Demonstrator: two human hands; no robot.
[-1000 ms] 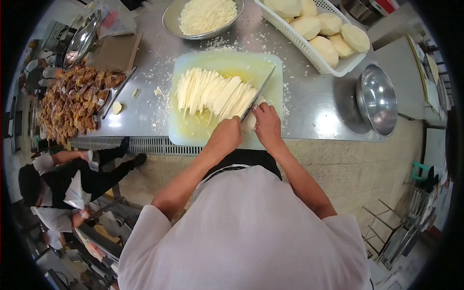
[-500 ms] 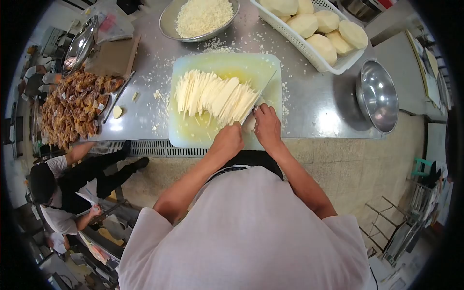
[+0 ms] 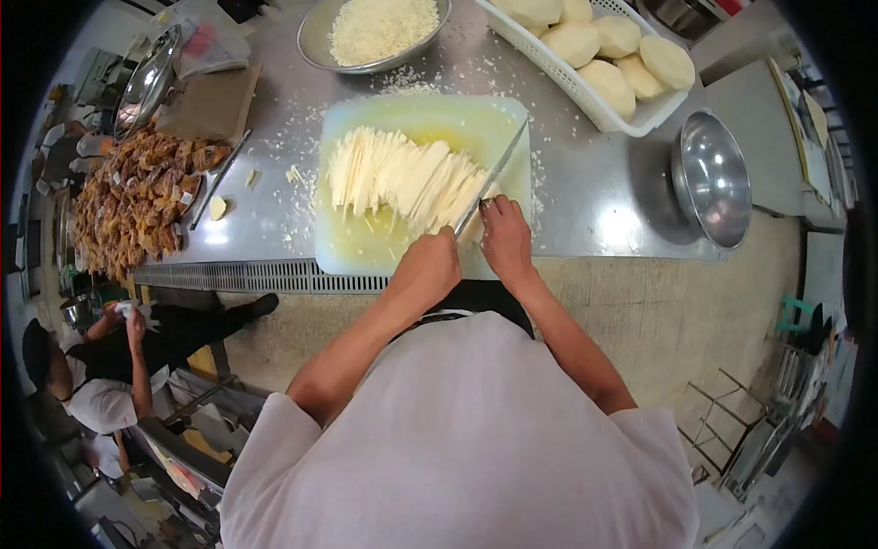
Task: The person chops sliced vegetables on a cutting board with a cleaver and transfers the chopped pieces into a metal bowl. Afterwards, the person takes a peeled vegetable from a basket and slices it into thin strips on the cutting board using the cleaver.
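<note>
My left hand [image 3: 433,260] is closed round the handle of a long knife [image 3: 497,174], whose blade slants up to the right over the pale green cutting board [image 3: 352,247]. At the blade's right side, the bent fingers of my right hand [image 3: 506,234] press on a pale peeled vegetable piece [image 3: 476,231], mostly hidden under the hand and knife. Left of the blade, thin pale strips [image 3: 398,176] lie in a slanting row across the board.
Beyond the board are a metal bowl of chopped pale bits [image 3: 384,32] and a white basket [image 3: 585,99] of peeled vegetables. An empty metal bowl [image 3: 712,180] stands right. Brown food pieces [image 3: 137,201] and a dark rod [image 3: 219,180] lie left. A person [image 3: 105,403] is at lower left.
The knife blade has tilted slightly, while both my hands stay almost in place. At lower left the other person has shifted and now has both hands raised together around something white.
</note>
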